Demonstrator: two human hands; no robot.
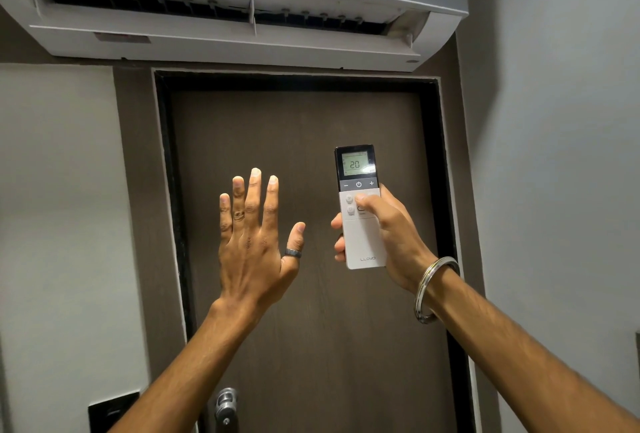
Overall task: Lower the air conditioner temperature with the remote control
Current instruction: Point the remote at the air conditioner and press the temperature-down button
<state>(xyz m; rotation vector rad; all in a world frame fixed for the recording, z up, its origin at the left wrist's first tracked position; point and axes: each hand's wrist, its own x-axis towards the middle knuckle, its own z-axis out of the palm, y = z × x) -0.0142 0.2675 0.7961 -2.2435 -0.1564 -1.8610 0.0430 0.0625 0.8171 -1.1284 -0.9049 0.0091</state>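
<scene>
Two bare hands are raised in front of a dark brown door (311, 294), below a white wall-mounted air conditioner (225, 34) whose louvre flap hangs open. The right hand (391, 228) grips a white remote control (360, 211) upright, fingers wrapped round its left edge and lower body, the thumb (369, 202) laid across the buttons just under the dark strip that carries the minus, power and plus keys. Its small screen (355, 164) reads 20 – the top of the remote points up toward the air conditioner. A metal bangle (434, 289) circles the right wrist. The left hand (252, 242) holds nothing: it is fully open, palm away from the camera, fingers straight and slightly spread, thumb out to the side – it stands apart from the remote, to its left. A dark ring (292, 253) sits on the left thumb and another ring (239, 215) on one finger. A silver door handle (225, 401) shows at the bottom edge, with a black plate (112, 410) on the wall beside it
</scene>
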